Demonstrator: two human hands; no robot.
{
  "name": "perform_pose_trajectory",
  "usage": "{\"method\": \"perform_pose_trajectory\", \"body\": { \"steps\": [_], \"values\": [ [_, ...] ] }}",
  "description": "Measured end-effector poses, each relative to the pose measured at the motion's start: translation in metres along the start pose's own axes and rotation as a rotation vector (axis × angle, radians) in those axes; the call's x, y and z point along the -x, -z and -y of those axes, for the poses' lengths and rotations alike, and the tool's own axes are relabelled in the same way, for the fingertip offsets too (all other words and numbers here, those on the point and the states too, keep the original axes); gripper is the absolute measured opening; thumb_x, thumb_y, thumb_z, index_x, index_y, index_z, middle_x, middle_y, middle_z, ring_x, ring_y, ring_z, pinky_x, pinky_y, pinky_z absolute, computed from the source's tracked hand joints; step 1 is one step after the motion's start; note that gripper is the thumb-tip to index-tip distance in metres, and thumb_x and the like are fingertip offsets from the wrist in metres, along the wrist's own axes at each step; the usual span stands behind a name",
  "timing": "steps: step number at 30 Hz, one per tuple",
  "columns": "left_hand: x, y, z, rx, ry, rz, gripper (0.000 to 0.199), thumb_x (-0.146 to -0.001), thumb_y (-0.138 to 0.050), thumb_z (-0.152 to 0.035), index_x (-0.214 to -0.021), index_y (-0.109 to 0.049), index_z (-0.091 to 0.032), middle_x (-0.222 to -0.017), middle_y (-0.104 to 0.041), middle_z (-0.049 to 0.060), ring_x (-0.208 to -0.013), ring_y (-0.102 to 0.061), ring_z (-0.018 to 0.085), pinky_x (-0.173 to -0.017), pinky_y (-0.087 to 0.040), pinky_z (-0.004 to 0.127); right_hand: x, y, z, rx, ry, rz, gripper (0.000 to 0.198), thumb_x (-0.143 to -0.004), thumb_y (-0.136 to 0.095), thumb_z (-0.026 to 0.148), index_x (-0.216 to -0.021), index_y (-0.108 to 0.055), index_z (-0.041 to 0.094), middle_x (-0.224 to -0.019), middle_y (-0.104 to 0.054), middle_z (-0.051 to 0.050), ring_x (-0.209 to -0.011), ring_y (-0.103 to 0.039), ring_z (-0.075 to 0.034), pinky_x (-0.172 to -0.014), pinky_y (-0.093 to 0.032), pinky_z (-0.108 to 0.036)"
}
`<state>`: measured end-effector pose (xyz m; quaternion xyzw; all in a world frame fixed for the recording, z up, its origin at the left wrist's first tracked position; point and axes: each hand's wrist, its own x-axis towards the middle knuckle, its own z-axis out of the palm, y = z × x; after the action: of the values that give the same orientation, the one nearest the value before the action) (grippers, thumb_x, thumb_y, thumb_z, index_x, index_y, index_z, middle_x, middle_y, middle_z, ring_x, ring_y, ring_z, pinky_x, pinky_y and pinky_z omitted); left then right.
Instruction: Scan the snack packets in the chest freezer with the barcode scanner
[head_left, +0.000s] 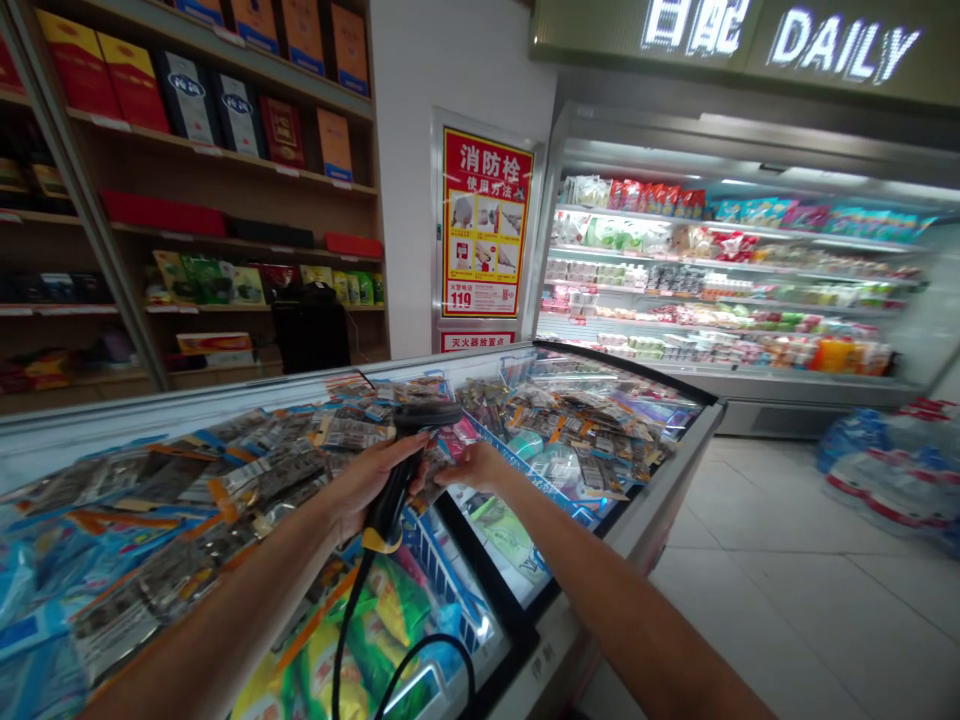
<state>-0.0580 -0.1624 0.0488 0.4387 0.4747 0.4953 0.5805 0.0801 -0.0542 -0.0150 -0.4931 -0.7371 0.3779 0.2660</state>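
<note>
Over a chest freezer, the left hand has its fingers wrapped around a black barcode scanner; the right hand pinches a small packet between its fingers, at six o'clock from the scanner's head. Similar packets lie heaped at nine and two o'clock, so much seems left; how many are done cannot be told.

The left forearm is slanting in from lower left and the right forearm from lower right, the left hand closing in a grip with its thumb lying forward, while the right hand is pinching just beside it, pointing leftward.
</note>
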Motion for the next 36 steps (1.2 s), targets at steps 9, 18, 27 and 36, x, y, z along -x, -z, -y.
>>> {"method": "perform_pose_trajectory", "body": {
  "steps": [9,18,27,36],
  "values": [
    [-0.005,-0.017,0.001,0.044,0.015,0.005,0.026,-0.067,-0.06,-0.037,-0.075,-0.054,-0.014,-0.055,-0.053,-0.001,-0.043,-0.047,0.007,-0.041,-0.034,0.018,0.004,0.051,-0.026,-0.817,-0.115,-0.24,0.016,-0.069,-0.056,0.019,-0.079,-0.044,0.02,-0.061,-0.056,0.006,-0.051,-0.059,-0.01,-0.047,-0.046,-0.021],
    [-0.021,-0.037,0.012,0.017,0.012,0.117,0.031,-0.066,-0.06,-0.041,-0.077,-0.057,-0.013,-0.055,-0.052,-0.002,-0.042,-0.046,0.006,-0.041,-0.033,0.018,-0.012,0.052,-0.055,-1.109,-0.096,-0.406,0.013,-0.07,-0.05,0.01,-0.079,-0.045,0.019,-0.065,-0.061,0.002,-0.06,-0.062,-0.013,-0.06,-0.05,-0.028],
    [-0.018,-0.037,0.009,0.038,-0.033,0.146,0.026,-0.064,-0.063,-0.038,-0.069,-0.056,-0.013,-0.054,-0.053,-0.001,-0.041,-0.047,0.007,-0.041,-0.033,0.019,-0.011,0.049,-0.055,-1.116,-0.143,-0.458,0.017,-0.069,-0.052,0.009,-0.081,-0.044,0.019,-0.068,-0.062,0.002,-0.06,-0.062,-0.012,-0.06,-0.049,-0.028],
    [-0.018,-0.04,0.013,0.058,-0.02,0.149,0.023,-0.065,-0.062,-0.035,-0.07,-0.056,-0.014,-0.054,-0.054,-0.001,-0.041,-0.047,0.007,-0.041,-0.034,0.019,-0.009,0.047,-0.052,-1.115,-0.16,-0.489,0.018,-0.068,-0.053,0.011,-0.079,-0.041,0.021,-0.068,-0.06,0.002,-0.061,-0.062,-0.013,-0.061,-0.05,-0.029]
  ]
}}
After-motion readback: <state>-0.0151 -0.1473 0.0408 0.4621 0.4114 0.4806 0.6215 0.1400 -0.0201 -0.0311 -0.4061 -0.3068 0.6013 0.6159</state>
